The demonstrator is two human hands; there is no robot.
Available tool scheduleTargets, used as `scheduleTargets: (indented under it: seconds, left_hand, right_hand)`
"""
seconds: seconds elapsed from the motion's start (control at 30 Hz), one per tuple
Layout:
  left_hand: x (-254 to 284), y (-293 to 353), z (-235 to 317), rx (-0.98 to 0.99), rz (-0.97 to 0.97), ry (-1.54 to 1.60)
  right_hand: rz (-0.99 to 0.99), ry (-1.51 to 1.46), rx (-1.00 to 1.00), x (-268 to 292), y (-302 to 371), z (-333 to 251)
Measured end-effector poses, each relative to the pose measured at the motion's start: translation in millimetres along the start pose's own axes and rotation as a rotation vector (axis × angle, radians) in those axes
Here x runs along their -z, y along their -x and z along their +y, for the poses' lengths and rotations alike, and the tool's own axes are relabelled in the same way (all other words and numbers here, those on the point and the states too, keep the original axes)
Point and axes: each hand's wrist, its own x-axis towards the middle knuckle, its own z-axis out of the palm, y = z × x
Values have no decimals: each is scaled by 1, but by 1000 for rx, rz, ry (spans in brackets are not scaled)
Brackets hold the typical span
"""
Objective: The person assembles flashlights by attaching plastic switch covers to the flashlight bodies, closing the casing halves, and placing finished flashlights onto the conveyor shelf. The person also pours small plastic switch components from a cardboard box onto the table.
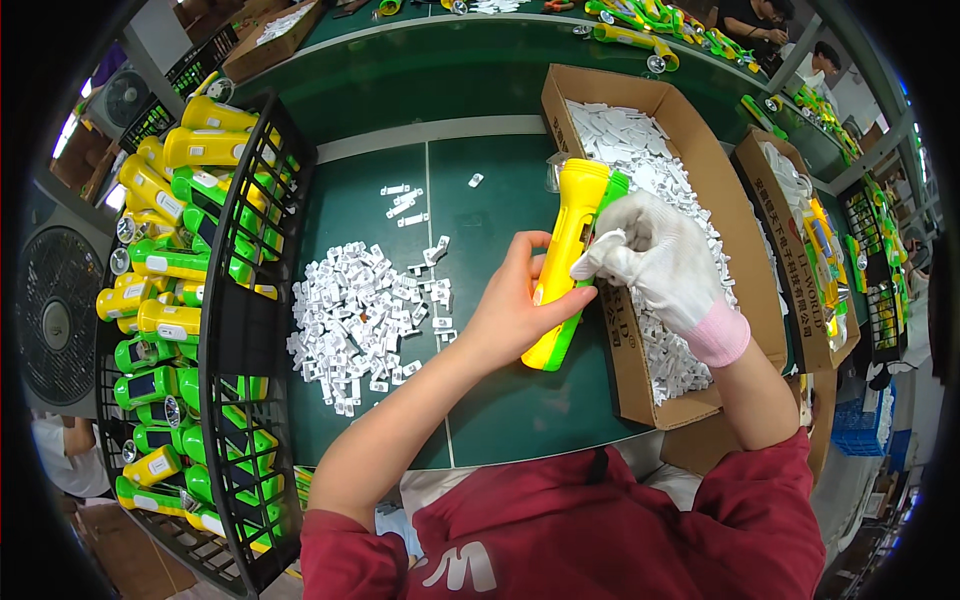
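Observation:
My bare left hand (522,306) wraps round the lower body of a yellow and green flashlight (580,190). The flashlight stands tilted over the green table (345,195), its wide head end pointing away from me. On my right hand (655,250) is a white glove with a pink cuff. Its thumb and fingers are pinched together against the flashlight's side, near the slot in the yellow face. Whatever small piece they may hold blends with the white glove. Left of my hands lies a heap of small white plastic parts (360,320), with several strays beyond it.
At my right, a cardboard box (748,265) holds many white plastic pieces; another box (775,215) stands beyond it. A tall black crate (245,320) full of flashlights borders the table's left side. Behind is another green bench (420,85) with flashlights, and people sit far right.

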Motion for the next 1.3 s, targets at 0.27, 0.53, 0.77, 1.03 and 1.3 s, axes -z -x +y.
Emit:
scheduleTargets:
  seconds: [0.27,0.53,0.77,1.03,1.3]
  left_hand:
    - [2,0,0,14,-39,-39]
    - [9,-2,-3,-35,-73,68]
    - [9,0,9,-4,-135,83]
    - [3,4,11,-118,-76,-47]
    - [9,5,9,-63,-91,153]
  right_hand:
    - [-31,166,258,2,-5,15]
    - [-66,270,351,6,-9,23]
    - [16,236,440,-3,-9,27]
    - [24,721,830,-2,-12,23]
    - [287,584,786,-9,-13,20]
